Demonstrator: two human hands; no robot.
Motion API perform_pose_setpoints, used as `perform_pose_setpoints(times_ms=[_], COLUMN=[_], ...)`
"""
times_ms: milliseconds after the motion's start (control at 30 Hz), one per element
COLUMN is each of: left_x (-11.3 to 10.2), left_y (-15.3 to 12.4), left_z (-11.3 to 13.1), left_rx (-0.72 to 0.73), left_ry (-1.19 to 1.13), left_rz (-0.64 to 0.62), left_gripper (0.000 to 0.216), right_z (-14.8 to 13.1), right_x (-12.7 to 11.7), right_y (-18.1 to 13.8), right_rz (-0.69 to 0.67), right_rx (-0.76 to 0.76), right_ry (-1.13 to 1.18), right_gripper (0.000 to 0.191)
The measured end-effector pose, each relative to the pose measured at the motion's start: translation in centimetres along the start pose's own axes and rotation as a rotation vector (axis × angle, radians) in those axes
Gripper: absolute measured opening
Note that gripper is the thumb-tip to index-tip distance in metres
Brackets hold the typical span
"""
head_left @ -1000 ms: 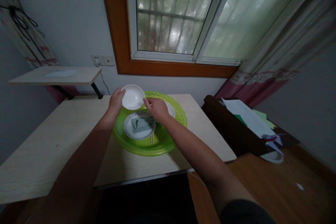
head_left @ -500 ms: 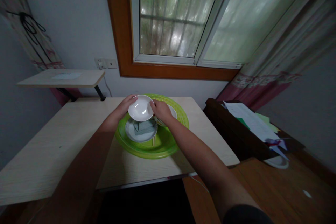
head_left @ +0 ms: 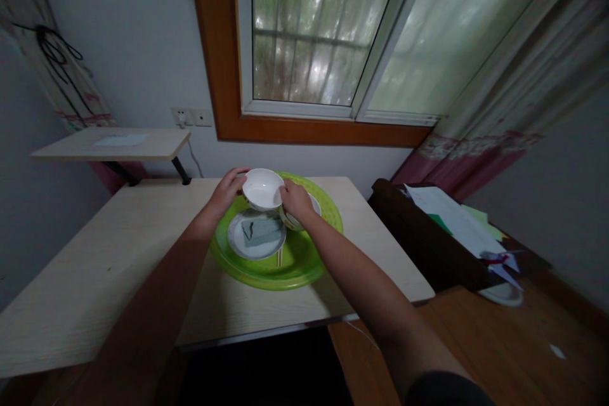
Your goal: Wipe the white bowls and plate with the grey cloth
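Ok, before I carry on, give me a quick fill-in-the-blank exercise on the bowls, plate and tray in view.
1. The left grip and right grip hold a bowl coloured ____ inside.
2. In the picture, the plate bearing the folded cloth lies to the ____ of the second bowl.
3. The round tray is coloured ____.

Missing words: white; left; green.

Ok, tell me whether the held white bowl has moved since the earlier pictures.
Yes: the held white bowl has shifted to the right, judged against the wooden window frame.
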State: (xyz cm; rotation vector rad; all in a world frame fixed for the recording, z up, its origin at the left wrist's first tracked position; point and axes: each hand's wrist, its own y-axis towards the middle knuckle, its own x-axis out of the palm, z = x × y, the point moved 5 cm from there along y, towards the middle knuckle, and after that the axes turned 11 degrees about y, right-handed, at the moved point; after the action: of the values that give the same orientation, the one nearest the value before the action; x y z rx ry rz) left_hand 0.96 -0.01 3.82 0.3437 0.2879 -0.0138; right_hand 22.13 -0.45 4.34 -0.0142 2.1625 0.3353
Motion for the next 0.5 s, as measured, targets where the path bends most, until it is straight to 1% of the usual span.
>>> perform_pose_setpoints(times_ms=[100,167,267,367,433,500], left_x=[-0.3,-0.5,-0.7,-0.9,-1.0,-1.1], left_y=[-0.1,-0.1,-0.2,-0.5,-0.8,-1.0], left_z=[0.8,1.4,2.5,3.8,4.2,4.3], left_rx=[0.102,0.158,0.248,0.341,0.362,0.393], left_ry=[0.068,0.101,0.151,0.216,0.261,0.340], left_rz=[0.031,0.029,-0.012,-0.082,-0.133,-0.163], left_gripper=[0.045,0.045,0.048,0.053,0.060,0.069], right_z=[0.4,0.6,0.4,-0.1,-0.4,-0.5], right_x=[0.1,0.2,0.6,0.7,0.5,0.6], right_y=[0.3,0.4,0.4,0.1,0.0,0.0], right_rz=[0.021,0.005,-0.116,-0.230,-0.262,-0.323], right_rx=[-0.015,-0.015,0.031,0.104,0.141,0.188], right_ry=[0.140,0.238,0.411,0.627,0.756,0.842], right_gripper=[0.043,0.045,0.048,0.047,0.042,0.031])
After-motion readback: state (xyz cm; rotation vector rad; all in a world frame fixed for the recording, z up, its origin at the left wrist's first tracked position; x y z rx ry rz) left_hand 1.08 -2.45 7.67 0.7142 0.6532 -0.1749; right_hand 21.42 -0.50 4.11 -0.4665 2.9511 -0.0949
